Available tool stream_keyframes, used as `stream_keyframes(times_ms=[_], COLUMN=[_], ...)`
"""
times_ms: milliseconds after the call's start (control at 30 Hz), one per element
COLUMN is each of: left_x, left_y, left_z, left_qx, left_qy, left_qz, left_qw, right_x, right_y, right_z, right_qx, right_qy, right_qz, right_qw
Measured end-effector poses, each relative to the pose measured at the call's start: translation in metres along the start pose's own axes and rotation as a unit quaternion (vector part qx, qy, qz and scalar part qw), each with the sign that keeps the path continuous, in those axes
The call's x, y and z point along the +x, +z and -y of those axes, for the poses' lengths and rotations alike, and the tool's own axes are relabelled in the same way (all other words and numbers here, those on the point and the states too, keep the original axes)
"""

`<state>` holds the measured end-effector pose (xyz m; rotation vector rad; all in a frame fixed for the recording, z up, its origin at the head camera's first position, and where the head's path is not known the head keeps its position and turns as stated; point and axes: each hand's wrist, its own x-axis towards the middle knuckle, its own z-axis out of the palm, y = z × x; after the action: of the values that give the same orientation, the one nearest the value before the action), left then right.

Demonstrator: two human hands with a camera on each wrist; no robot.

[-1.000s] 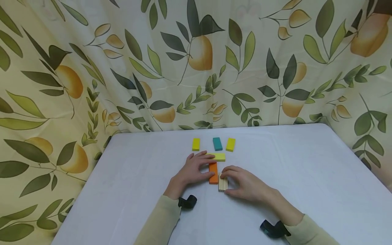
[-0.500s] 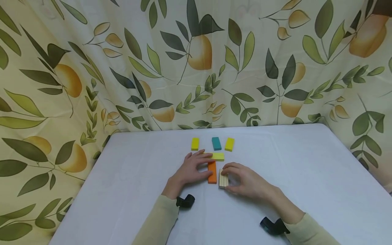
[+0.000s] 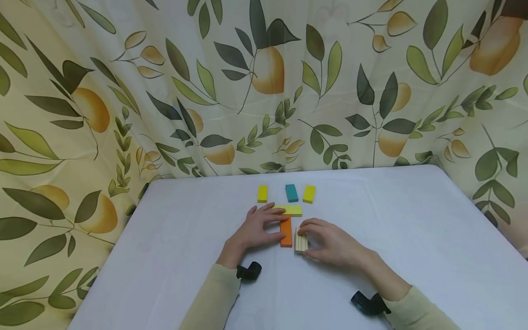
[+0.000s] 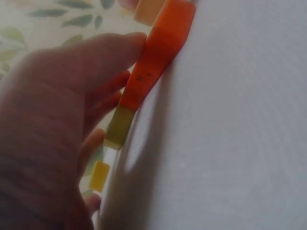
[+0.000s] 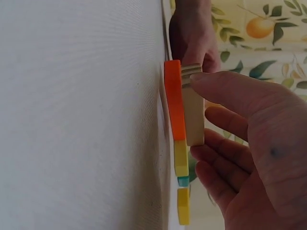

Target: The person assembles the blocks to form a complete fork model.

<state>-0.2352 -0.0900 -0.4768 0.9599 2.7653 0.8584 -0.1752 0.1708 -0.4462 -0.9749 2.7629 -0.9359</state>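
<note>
An orange block lies lengthwise on the white table. At its far end a yellow block lies crosswise, making a T shape. My left hand rests beside them with fingers extended; its thumb touches the orange block's edge and its fingertips reach over the yellow block. Just right of the orange block, my right hand pinches a pale wooden piece between thumb and fingers. Its end shows layered stripes, like thin wooden blocks stacked together. In the right wrist view it overlaps the side of the orange block.
Farther back lie a yellow block, a teal block and another yellow block in a row. A curtain printed with leaves and fruit hangs behind the table.
My right hand has shifted the pale wooden piece slightly away from me and to the right, widening the gap to the orange block. My left hand stays in place.
</note>
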Motion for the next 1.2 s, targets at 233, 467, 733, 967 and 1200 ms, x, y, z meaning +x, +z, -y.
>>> stream_keyframes(times_ms=[233,467,733,967,1200], left_x=[0.001,0.0,0.001,0.0,0.001], left_y=[0.0,-0.001,-0.001,0.002,0.001], left_z=[0.0,-0.001,0.001,0.001,0.0], left_qx=[0.002,0.001,-0.001,-0.005,-0.002], left_qy=[-0.007,-0.007,-0.006,-0.009,-0.005], left_qz=[0.005,0.006,0.005,0.006,0.003], left_qw=[1.0,1.0,1.0,0.9999,1.0], right_x=[0.001,0.002,0.002,0.0,0.0], right_y=[-0.001,0.0,0.004,0.008,0.011], right_z=[0.002,0.007,0.014,0.014,0.016], right_qx=[0.001,0.007,-0.003,0.005,0.016], right_qy=[-0.003,-0.003,-0.009,-0.008,-0.018], right_qz=[-0.003,-0.004,-0.003,0.005,0.008], right_qw=[1.0,1.0,1.0,0.9999,0.9997])
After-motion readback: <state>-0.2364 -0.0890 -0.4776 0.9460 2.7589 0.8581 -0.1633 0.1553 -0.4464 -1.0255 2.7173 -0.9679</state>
